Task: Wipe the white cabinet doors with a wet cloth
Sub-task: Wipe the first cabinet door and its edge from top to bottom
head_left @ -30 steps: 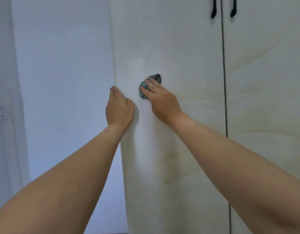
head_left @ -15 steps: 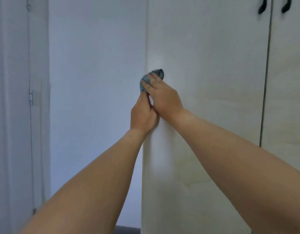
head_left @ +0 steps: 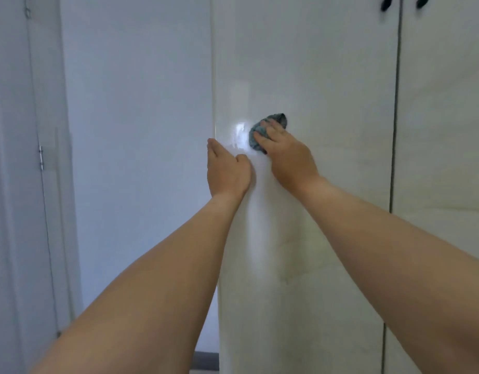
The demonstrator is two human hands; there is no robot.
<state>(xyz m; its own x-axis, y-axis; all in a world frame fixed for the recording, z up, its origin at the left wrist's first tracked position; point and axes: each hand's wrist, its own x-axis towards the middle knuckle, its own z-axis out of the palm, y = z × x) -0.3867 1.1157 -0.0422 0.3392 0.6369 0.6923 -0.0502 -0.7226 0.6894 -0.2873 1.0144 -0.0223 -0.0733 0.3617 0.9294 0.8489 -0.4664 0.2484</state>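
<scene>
— Pinned under the right hand is the cloth, a bunched grey-blue wad; the fingers close over it and press it flat against the left door, about mid-height, near its outer edge.

— And the left hand?

— Open, holding nothing. Palm flat on the door's edge just beside the cloth, bracing it, I'd say.

— How should the wiping go?

— My guess: keep the wad spread a bit wider so more of it touches, press evenly, and run overlapping strokes from the edge toward the seam. There's a wet sheen just left of the cloth, so that patch looks covered.

— What can't you see?

— The handles are cut off at the top, the right door runs out of view, and the door bottoms hide behind the arms. Dirt is hard to tell from the faint grain.
</scene>
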